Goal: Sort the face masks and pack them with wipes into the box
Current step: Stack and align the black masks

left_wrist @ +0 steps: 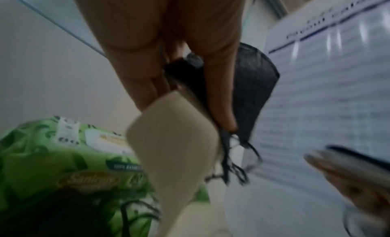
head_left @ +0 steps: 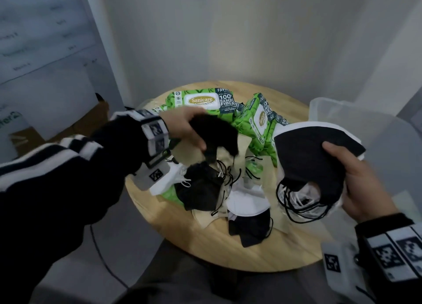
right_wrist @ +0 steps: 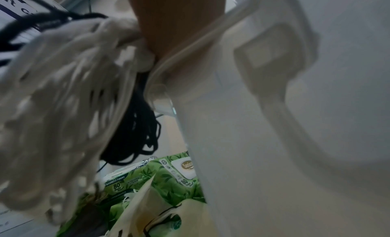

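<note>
My left hand [head_left: 194,132] is raised over the mask pile and pinches a black mask [head_left: 217,134]; in the left wrist view a beige mask [left_wrist: 175,140] hangs pinched in the fingers beside that black mask [left_wrist: 253,90]. My right hand [head_left: 356,178] grips a stack of masks [head_left: 315,155], black on top and white beneath, with ear loops dangling. Loose black, white and beige masks [head_left: 228,189] lie heaped on the round wooden table [head_left: 228,253]. Green wipes packs [head_left: 203,100] lie behind the heap. A clear plastic box [head_left: 365,121] stands at the right.
A white wall closes the corner behind the table. A board with printed text [head_left: 41,29] leans at the left, with a cardboard box [head_left: 91,121] below it. A cable [head_left: 102,258] runs along the floor at the left.
</note>
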The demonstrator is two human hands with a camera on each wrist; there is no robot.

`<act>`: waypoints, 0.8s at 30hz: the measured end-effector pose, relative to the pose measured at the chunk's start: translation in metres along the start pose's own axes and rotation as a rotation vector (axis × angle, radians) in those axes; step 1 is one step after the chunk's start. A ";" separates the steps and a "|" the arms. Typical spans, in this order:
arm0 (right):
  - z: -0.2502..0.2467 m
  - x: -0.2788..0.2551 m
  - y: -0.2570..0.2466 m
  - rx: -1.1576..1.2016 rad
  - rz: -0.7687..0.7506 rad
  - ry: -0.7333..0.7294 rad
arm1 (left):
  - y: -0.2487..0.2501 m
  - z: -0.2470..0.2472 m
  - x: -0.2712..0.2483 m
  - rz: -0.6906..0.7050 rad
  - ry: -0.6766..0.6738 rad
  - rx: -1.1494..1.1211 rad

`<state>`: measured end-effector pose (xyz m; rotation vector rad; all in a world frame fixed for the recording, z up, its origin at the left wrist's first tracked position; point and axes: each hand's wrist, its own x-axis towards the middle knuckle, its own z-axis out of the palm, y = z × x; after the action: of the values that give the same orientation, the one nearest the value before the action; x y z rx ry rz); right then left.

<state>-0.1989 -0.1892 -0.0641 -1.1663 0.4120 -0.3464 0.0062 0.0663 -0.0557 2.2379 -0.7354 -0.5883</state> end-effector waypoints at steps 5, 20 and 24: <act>-0.001 0.000 0.001 -0.007 0.000 0.024 | -0.022 0.073 0.009 0.014 -0.329 0.536; -0.002 0.000 0.001 0.006 -0.014 0.025 | 0.017 0.024 0.009 0.064 0.425 0.217; -0.004 0.000 0.001 0.023 -0.009 0.012 | 0.044 -0.001 0.000 0.040 0.531 0.003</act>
<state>-0.2002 -0.1920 -0.0659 -1.1440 0.4122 -0.3650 -0.0074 0.0403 -0.0227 2.2311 -0.5012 0.0376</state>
